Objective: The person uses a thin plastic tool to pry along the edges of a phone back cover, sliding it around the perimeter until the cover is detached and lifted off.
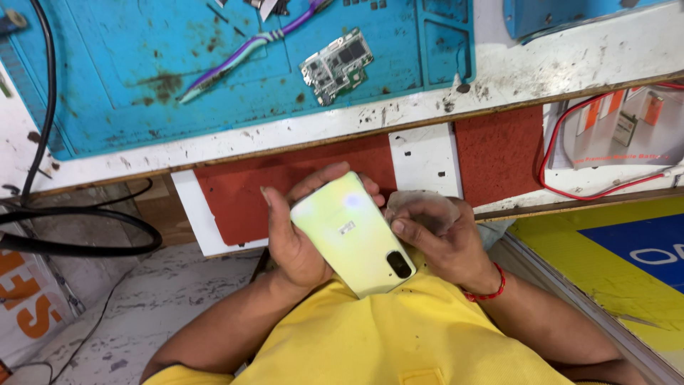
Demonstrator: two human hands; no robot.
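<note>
Phone (354, 232) between left hand (296, 239) and right hand (445, 239), circuit board (336, 65) on mat (214, 107) on worktop (570, 60) beyond, tweezers (246, 51) left of board

Left hand (296, 239) curled, gripping; right hand (442, 239) cupped alongside.

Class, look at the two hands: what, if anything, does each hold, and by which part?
The left hand grips the pale green phone by its long edges, back facing up. The right hand pinches a thin clear film beside it.

A stained blue mat (142, 78) is laid on the white workbench (570, 57); a circuit board (336, 65) and purple-handled tool (242, 53) are rested upon it.
</note>
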